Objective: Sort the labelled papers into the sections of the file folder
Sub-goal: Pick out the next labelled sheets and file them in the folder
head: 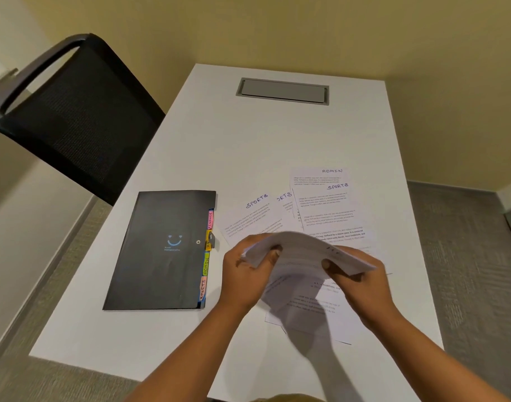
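A black file folder [164, 250] lies closed on the white table, left of centre, with coloured tabs [206, 253] along its right edge reading FINANCE, HR, ADMIN and SPORTS. Both hands hold one stack of white papers [303, 250] just above the table, bowed upward. My left hand [247, 274] grips its left edge, my right hand [356, 274] its right edge. Loose sheets lie beyond, marked SPORTS [257, 211], SPORTS [327, 201] and ADMIN [327, 174]. More sheets [309, 311] lie under the hands.
A black mesh chair [74, 117] stands at the table's left side. A grey cable hatch [283, 91] sits in the white table [248, 140] near its far end. Yellow walls close the far side; grey carpet lies right of the table.
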### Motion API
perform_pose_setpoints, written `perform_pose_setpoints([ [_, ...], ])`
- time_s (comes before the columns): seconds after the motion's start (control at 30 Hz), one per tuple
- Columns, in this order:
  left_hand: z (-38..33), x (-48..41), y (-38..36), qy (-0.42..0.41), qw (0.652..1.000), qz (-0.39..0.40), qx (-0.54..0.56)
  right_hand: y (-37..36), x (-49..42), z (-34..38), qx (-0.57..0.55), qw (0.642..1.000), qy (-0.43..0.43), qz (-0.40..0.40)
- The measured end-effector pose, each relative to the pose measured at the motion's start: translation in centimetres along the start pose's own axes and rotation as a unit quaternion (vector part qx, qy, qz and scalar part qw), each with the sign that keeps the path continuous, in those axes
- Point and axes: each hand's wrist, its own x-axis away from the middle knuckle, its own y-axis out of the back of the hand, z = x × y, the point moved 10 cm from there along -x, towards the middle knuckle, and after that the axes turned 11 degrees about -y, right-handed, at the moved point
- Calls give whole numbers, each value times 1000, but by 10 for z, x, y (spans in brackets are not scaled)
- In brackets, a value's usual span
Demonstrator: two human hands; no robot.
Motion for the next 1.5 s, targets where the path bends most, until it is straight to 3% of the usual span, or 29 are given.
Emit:
perform_pose_setpoints([
  [0.1,11,7,3,55,998,-23,1,-7,-4,-14,39,999,-31,1],
  [0.23,11,5,4,37,999,-8,14,-1,-3,-10,1,1000,-21,-20],
  [0.43,64,13,5,125,992,5,-15,-25,-6,-46,53,993,-104,26],
  [0.53,67,3,14,124,992,-8,-13,-34,-6,-50,77,990,-110,35],
  [1.0,61,-12,37,191,975,95,63,-48,10,-42,61,986,-138,66],
  [1.07,73,-10,44,189,977,94,13,-43,12,-53,71,984,-158,48],
  [1.17,111,-1,90,211,958,23,-193,-31,15,-75,88,978,-191,12],
  [1.3,145,19,134,224,858,63,-459,-16,25,-96,93,970,-224,-34],
  [1.37,157,29,142,236,820,100,-512,-11,30,-101,98,966,-234,-50],
  [1.5,173,39,145,236,793,158,-538,-7,35,-103,94,962,-248,-69],
])
